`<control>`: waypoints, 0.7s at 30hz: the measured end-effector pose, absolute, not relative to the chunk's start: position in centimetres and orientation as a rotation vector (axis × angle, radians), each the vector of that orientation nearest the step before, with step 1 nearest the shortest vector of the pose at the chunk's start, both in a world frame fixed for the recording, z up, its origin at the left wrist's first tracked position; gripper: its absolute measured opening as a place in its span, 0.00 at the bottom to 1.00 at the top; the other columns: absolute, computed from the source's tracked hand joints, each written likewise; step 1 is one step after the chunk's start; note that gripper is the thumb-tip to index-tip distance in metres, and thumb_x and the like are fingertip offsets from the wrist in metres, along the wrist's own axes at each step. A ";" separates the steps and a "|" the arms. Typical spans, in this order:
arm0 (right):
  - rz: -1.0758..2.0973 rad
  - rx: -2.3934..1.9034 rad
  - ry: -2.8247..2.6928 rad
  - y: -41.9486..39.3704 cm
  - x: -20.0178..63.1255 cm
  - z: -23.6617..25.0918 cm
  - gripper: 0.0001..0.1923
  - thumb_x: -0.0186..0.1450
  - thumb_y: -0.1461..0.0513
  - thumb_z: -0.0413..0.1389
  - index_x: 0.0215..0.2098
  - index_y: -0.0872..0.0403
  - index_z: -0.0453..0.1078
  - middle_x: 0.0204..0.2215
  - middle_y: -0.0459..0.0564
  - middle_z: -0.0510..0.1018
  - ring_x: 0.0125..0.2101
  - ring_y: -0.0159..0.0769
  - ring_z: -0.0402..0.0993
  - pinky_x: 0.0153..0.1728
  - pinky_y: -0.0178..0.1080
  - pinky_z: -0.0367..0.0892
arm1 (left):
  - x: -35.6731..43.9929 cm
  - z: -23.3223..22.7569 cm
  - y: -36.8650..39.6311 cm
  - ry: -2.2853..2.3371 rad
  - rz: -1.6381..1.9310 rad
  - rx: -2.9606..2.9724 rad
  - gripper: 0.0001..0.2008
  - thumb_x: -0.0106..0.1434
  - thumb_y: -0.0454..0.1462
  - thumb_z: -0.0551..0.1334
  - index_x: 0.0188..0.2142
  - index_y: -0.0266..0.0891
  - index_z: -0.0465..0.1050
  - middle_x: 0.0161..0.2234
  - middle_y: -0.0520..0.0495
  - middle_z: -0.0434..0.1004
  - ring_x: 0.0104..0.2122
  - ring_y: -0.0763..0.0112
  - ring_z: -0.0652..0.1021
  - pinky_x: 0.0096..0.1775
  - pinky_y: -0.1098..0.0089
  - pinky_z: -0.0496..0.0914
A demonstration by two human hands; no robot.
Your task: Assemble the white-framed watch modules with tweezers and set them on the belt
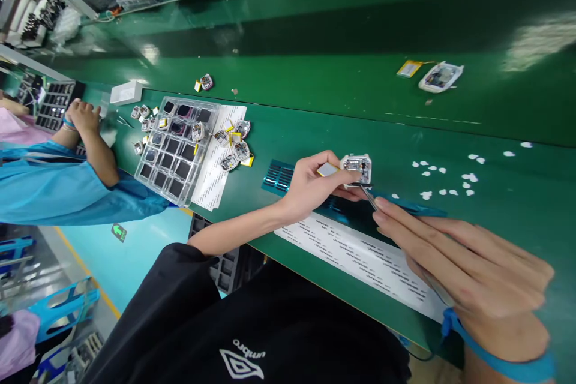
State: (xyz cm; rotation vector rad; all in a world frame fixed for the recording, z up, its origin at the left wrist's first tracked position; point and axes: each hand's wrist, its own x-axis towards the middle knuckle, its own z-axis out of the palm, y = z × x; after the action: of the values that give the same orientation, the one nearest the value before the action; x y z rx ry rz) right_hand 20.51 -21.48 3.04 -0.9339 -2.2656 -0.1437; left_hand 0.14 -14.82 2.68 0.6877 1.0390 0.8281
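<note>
- Tweezers (368,195) are sitting pinched in your right hand (468,270), tips touching the small white device (357,166).
- Your left hand (315,186) is gripping that device by its near edge, fingers closed on it, holding it just above the green bench (495,102).
- A clear tray (177,141) of parts is lying well to the left, beside a co-worker's hand (83,117).
- White scraps (443,183) are lying scattered to the right of the device.

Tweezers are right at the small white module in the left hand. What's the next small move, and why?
Probably ease the tweezers a touch further into the white module. Their tip sits at its near edge, the right hand pinches them, and the left hand holds the module steady above the green bench.
</note>
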 end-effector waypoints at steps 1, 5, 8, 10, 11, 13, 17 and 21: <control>-0.124 -0.950 -2.270 -21.6 20.6 3.0 0.30 0.74 0.66 0.56 0.72 0.40 0.65 0.52 0.41 0.84 0.32 0.35 0.83 0.32 0.41 0.76 | 0.2 2.7 -14.8 1.056 0.820 0.690 0.21 0.60 0.43 0.75 0.27 0.40 0.63 0.23 0.57 0.75 0.24 0.76 0.81 0.36 0.67 0.82; -0.120 -0.964 -2.292 -21.7 20.6 3.1 0.31 0.75 0.66 0.56 0.73 0.42 0.62 0.53 0.42 0.84 0.34 0.36 0.84 0.32 0.42 0.76 | 0.2 2.7 -14.8 1.092 0.793 0.692 0.22 0.60 0.44 0.75 0.27 0.40 0.62 0.24 0.57 0.75 0.25 0.75 0.81 0.34 0.68 0.82; -0.169 -0.887 -2.294 -21.6 20.5 3.2 0.29 0.75 0.67 0.55 0.73 0.52 0.63 0.51 0.46 0.84 0.33 0.37 0.83 0.33 0.42 0.76 | 0.2 2.8 -14.8 1.071 0.799 0.679 0.23 0.57 0.45 0.77 0.27 0.40 0.62 0.23 0.58 0.74 0.24 0.76 0.81 0.32 0.69 0.82; -0.167 -0.870 -2.290 -21.6 20.4 3.2 0.29 0.74 0.68 0.55 0.72 0.54 0.64 0.51 0.48 0.84 0.33 0.38 0.82 0.34 0.43 0.76 | 0.1 2.8 -14.9 1.063 0.803 0.677 0.24 0.55 0.46 0.77 0.26 0.40 0.63 0.23 0.58 0.74 0.24 0.75 0.81 0.31 0.69 0.81; -0.147 -0.890 -2.295 -21.7 20.3 3.3 0.30 0.74 0.69 0.55 0.73 0.54 0.63 0.51 0.48 0.84 0.33 0.38 0.83 0.35 0.44 0.77 | 0.1 2.8 -14.9 1.062 0.803 0.680 0.24 0.55 0.46 0.77 0.26 0.40 0.63 0.23 0.58 0.74 0.24 0.75 0.81 0.31 0.69 0.81; -0.096 -0.947 -2.307 -22.0 20.2 3.4 0.34 0.73 0.70 0.56 0.75 0.51 0.59 0.52 0.48 0.84 0.35 0.39 0.83 0.37 0.45 0.78 | 0.1 2.8 -15.0 1.053 0.812 0.689 0.24 0.55 0.46 0.78 0.26 0.40 0.63 0.22 0.58 0.74 0.24 0.76 0.81 0.31 0.70 0.81; -0.079 -0.982 -2.289 -22.2 20.0 3.3 0.41 0.69 0.74 0.59 0.76 0.49 0.56 0.52 0.46 0.84 0.35 0.39 0.84 0.37 0.45 0.79 | 0.1 2.5 -15.2 1.035 0.824 0.715 0.22 0.54 0.46 0.79 0.28 0.39 0.67 0.24 0.57 0.76 0.25 0.75 0.82 0.33 0.69 0.82; -0.091 -0.981 -2.245 -21.8 19.6 3.0 0.45 0.65 0.76 0.63 0.76 0.50 0.56 0.50 0.48 0.85 0.33 0.37 0.84 0.36 0.43 0.78 | 0.2 1.7 -15.4 1.058 0.885 0.781 0.18 0.60 0.41 0.75 0.48 0.40 0.77 0.26 0.57 0.79 0.29 0.72 0.84 0.37 0.69 0.83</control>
State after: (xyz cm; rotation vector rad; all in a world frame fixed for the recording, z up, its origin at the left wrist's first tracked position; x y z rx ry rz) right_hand 19.62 -21.77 2.98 -0.9809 -2.2451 -0.0915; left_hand 0.23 -15.38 1.71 0.7815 1.0578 0.8854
